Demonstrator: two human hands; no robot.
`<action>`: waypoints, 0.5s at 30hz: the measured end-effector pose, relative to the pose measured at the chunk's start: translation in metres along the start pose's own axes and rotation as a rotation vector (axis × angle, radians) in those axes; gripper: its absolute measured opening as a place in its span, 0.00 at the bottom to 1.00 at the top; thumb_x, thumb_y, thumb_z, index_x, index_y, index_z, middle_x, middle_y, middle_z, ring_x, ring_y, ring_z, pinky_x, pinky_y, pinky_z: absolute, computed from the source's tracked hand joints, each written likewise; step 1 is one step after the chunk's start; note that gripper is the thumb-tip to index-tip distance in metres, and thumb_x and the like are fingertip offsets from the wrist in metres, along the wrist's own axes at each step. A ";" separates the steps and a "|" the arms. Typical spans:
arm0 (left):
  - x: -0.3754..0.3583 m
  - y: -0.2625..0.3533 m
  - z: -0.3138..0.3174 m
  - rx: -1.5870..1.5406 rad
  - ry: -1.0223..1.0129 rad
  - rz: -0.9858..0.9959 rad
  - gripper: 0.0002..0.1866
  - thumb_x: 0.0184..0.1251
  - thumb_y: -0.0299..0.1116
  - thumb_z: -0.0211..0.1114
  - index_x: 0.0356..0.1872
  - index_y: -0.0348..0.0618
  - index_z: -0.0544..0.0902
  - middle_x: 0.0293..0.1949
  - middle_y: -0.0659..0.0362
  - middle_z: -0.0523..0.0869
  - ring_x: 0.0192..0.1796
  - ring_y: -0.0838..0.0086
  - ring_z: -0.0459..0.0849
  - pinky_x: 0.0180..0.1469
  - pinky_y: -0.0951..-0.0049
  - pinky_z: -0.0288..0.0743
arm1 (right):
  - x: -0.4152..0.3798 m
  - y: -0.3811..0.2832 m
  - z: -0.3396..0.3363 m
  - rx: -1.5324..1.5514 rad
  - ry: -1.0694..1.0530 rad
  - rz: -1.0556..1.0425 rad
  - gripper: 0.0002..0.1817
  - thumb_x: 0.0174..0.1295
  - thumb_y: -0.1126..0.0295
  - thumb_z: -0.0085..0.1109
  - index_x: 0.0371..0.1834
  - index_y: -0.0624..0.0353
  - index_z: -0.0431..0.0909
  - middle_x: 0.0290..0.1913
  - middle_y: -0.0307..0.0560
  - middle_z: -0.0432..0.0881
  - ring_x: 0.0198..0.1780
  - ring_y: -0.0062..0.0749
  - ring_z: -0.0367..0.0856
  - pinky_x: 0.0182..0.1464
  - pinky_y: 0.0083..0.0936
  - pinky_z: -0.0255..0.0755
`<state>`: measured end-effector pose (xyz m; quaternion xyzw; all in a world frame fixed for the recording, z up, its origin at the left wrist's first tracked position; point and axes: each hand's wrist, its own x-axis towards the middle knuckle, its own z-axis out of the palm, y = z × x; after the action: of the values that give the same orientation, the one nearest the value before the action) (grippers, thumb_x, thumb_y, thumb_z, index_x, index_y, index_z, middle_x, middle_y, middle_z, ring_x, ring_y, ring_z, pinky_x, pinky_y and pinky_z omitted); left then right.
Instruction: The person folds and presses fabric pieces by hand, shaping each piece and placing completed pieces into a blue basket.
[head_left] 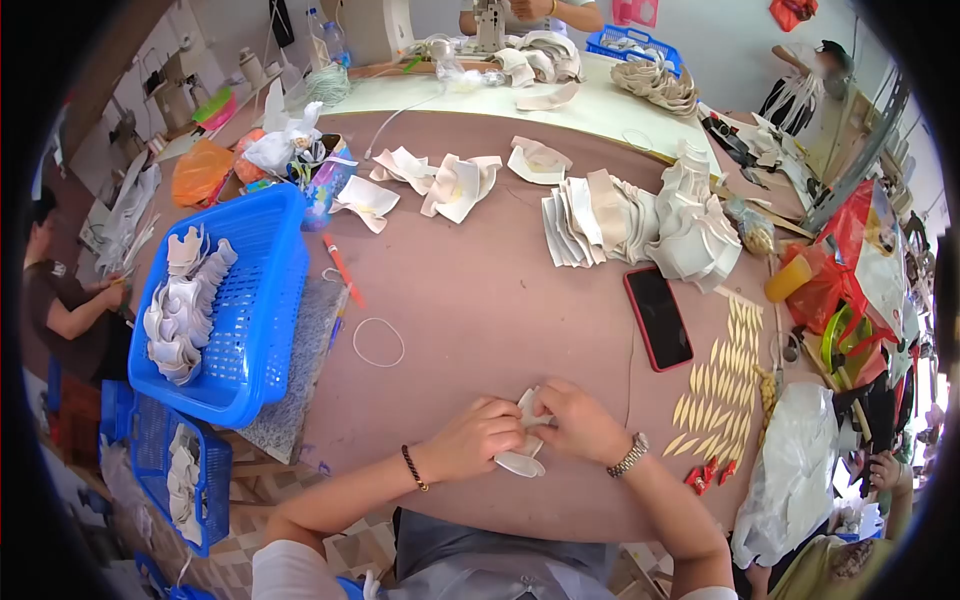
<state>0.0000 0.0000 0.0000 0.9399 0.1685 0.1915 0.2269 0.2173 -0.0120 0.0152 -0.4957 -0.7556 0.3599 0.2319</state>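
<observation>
Left hand point(478, 436) and right hand point(578, 422) meet at the near edge of the brown worktable point(500, 300), both closed around one white cut shoe-upper piece point(524, 440); the fingers of each hand pinch its upper part, while its rounded lower end shows below the left hand, lying against the table. The left wrist carries a dark bracelet point(413, 467), the right a metal wristwatch point(629, 455). Beyond the hands, a thin loop of white cord point(378, 342) lies flat on the table, and a black smartphone in a red case point(658, 317) lies face up to the right. Rows of small yellow leaf-shaped pieces point(722, 375) are spread just right of the phone, with a few small red pieces point(710, 472) at their near end. A large fanned stack of white and beige upper pieces point(640, 225) occupies the far right of the table; looser pieces point(440, 182) lie at the far centre. A blue plastic basket point(255, 300) at the left edge holds a row of white pieces point(182, 305), resting partly on a grey stone slab point(300, 370); a red pen point(343, 270) lies just beside the basket. A second blue basket point(180, 475) sits lower at the left. Another person's arm point(75, 315) shows at the far left.
</observation>
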 end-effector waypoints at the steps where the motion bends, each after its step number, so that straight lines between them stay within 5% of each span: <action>1: -0.003 0.005 0.002 -0.039 0.045 -0.047 0.11 0.45 0.28 0.71 0.34 0.49 0.85 0.44 0.66 0.85 0.52 0.68 0.78 0.53 0.64 0.69 | 0.001 0.000 -0.002 -0.101 -0.010 -0.040 0.15 0.46 0.65 0.70 0.29 0.55 0.72 0.34 0.44 0.75 0.38 0.40 0.78 0.49 0.40 0.69; 8: -0.009 0.004 0.010 -0.118 0.196 -0.137 0.12 0.43 0.24 0.71 0.33 0.46 0.85 0.41 0.66 0.86 0.52 0.66 0.78 0.51 0.67 0.72 | 0.032 0.012 -0.001 -0.103 0.081 -0.058 0.12 0.47 0.69 0.69 0.26 0.60 0.73 0.24 0.44 0.77 0.29 0.36 0.79 0.31 0.27 0.72; 12: -0.006 0.004 0.006 -0.222 0.207 -0.130 0.11 0.48 0.22 0.70 0.34 0.45 0.85 0.41 0.63 0.86 0.50 0.66 0.80 0.49 0.68 0.75 | 0.028 0.011 0.002 -0.046 0.131 -0.073 0.11 0.50 0.68 0.69 0.29 0.61 0.76 0.25 0.44 0.79 0.25 0.33 0.78 0.30 0.26 0.71; 15: -0.005 0.015 -0.002 -0.670 0.273 -0.372 0.09 0.57 0.22 0.67 0.39 0.42 0.84 0.42 0.62 0.85 0.44 0.72 0.83 0.43 0.71 0.78 | 0.017 -0.006 -0.004 0.282 0.120 0.098 0.11 0.57 0.64 0.64 0.33 0.61 0.79 0.26 0.47 0.79 0.29 0.35 0.78 0.41 0.29 0.72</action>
<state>-0.0019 -0.0141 0.0080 0.7334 0.2922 0.3146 0.5271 0.2097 0.0030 0.0221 -0.5151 -0.6575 0.4429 0.3259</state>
